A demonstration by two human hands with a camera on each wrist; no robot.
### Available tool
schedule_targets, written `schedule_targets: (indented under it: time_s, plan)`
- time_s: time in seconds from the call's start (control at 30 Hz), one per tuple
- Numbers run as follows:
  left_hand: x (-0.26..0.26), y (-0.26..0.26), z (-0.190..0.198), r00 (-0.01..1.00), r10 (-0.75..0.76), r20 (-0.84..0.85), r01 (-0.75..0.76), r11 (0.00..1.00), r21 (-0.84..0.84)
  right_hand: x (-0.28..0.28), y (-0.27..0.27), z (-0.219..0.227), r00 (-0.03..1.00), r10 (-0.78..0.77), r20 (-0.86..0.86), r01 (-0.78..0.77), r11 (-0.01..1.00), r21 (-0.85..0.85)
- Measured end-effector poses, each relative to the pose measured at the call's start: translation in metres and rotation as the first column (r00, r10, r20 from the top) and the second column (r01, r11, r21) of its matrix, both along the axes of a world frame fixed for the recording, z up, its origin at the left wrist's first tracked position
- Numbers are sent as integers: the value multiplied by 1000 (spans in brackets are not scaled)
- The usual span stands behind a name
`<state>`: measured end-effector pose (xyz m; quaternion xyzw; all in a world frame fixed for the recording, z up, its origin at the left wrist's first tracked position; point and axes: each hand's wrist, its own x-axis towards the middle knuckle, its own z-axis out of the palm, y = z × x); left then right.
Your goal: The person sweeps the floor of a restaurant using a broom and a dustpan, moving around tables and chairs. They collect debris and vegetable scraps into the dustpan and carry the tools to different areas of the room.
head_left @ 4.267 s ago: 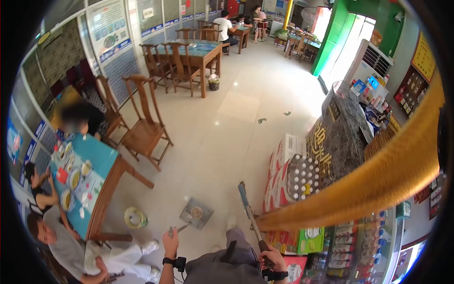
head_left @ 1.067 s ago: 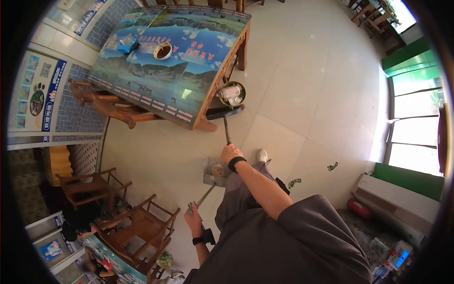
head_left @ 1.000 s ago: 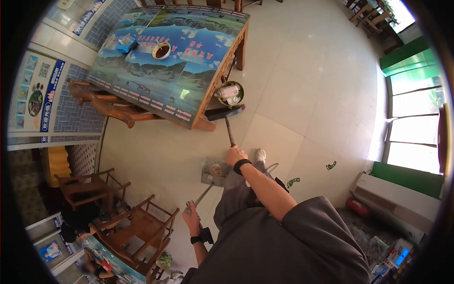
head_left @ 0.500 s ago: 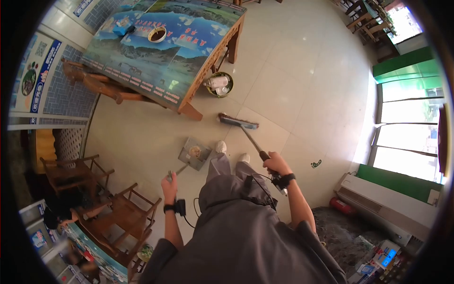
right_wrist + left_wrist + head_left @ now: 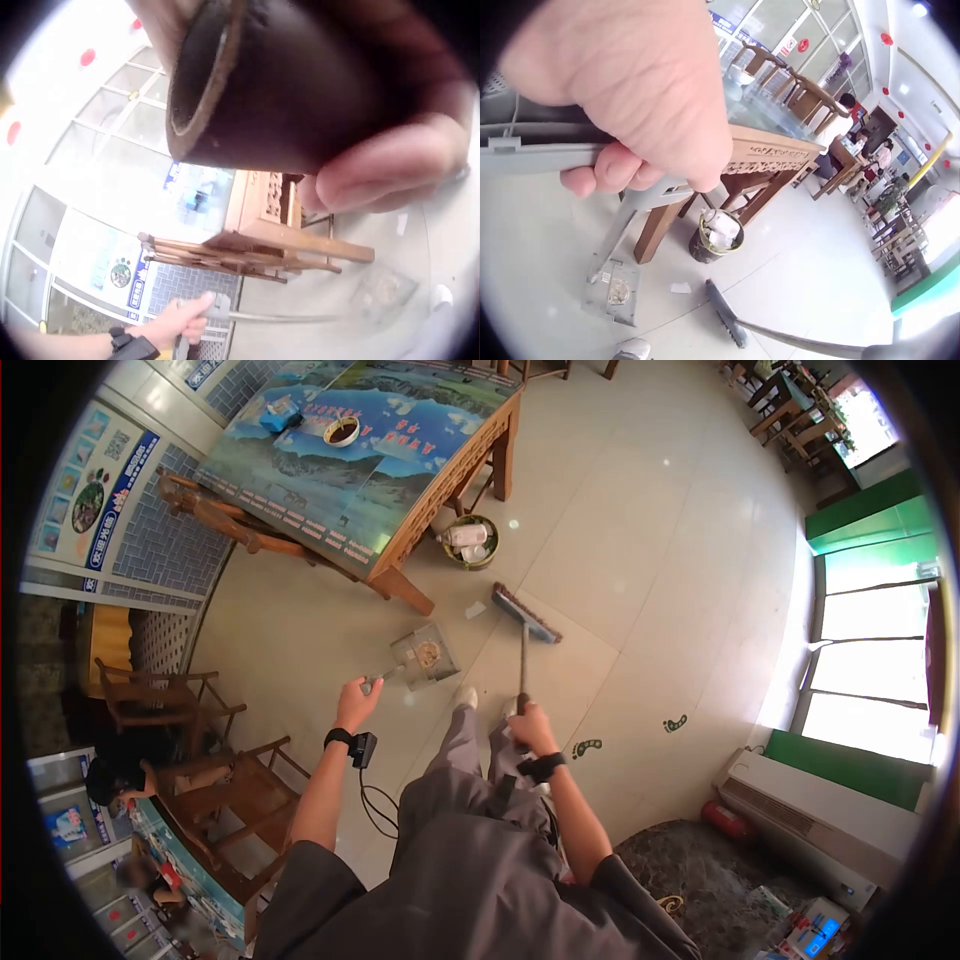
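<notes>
My left hand [image 5: 357, 703] grips the handle of a long-handled grey dustpan [image 5: 444, 666], whose pan is on the tiled floor with a small heap of debris [image 5: 429, 653] in it. In the right hand [image 5: 533, 728] is the dark grip of a broom [image 5: 526, 616], its bristled head down on the floor to the right of the pan. Between broom and dustpan lies a small white scrap [image 5: 475, 610]. The right wrist view shows fingers curled round the broom handle's hollow end [image 5: 285, 97]; the left wrist view shows fingers wrapped under the dustpan handle [image 5: 547, 159].
A wooden table [image 5: 300, 470] with a printed top holds a bowl [image 5: 341, 431] and a blue tissue pack [image 5: 280, 414]. By its leg stands a full waste bin [image 5: 468, 542]. Chairs [image 5: 240, 800] and a seated person are at lower left, a counter [image 5: 680, 880] at lower right.
I have walked from beside the counter to the picture-topped table. The broom head has come away from the bin toward me, and a white scrap now shows on the floor. The dustpan has turned slightly.
</notes>
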<state>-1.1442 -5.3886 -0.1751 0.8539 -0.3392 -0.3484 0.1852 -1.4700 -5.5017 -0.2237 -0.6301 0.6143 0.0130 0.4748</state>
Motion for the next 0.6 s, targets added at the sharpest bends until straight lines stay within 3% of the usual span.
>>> schedule_targets:
  time_s: [0.03, 0.1, 0.23, 0.3, 0.33, 0.37, 0.43, 0.47, 0.53, 0.6]
  plan:
    - [5, -3, -13, 1000, -2, 0, 2, 1000, -14, 13, 11, -9, 1000, -21, 0, 21, 999, 43]
    - [19, -6, -40, 986, -15, 166, 23, 999, -47, 36, 37, 3, 996, -12, -91, 17, 999, 48]
    - [47, -24, -48, 986, -60, 155, 60, 998, 6, 22, 69, 15, 978, 161, -131, -145, 982, 124]
    - [65, -27, -54, 991, -66, 120, 66, 998, 1, -10, 56, -2, 889, 457, -14, -457, 889, 21]
    - [62, -25, -46, 991, -55, 123, 53, 998, 17, -12, 30, 40, 949, 306, 76, -314, 907, 280]
    - [58, -18, -41, 993, -38, 113, 35, 999, 25, -16, 3, 85, 986, 125, 111, -165, 835, 525]
    - [54, -15, -34, 987, 29, 160, -27, 1000, -15, -50, -15, 92, 984, -146, 105, 74, 862, 501]
    - [54, -10, -36, 988, 41, 152, -38, 999, -22, -51, -19, 108, 986, -134, 97, 69, 867, 494]
    - [53, 4, -38, 983, 63, 175, -52, 996, -70, -51, -18, 147, 975, -201, 89, 98, 759, 643]
    - [55, 14, -35, 993, 25, 120, -17, 997, -70, -45, -5, 155, 971, -215, 104, 101, 763, 638]
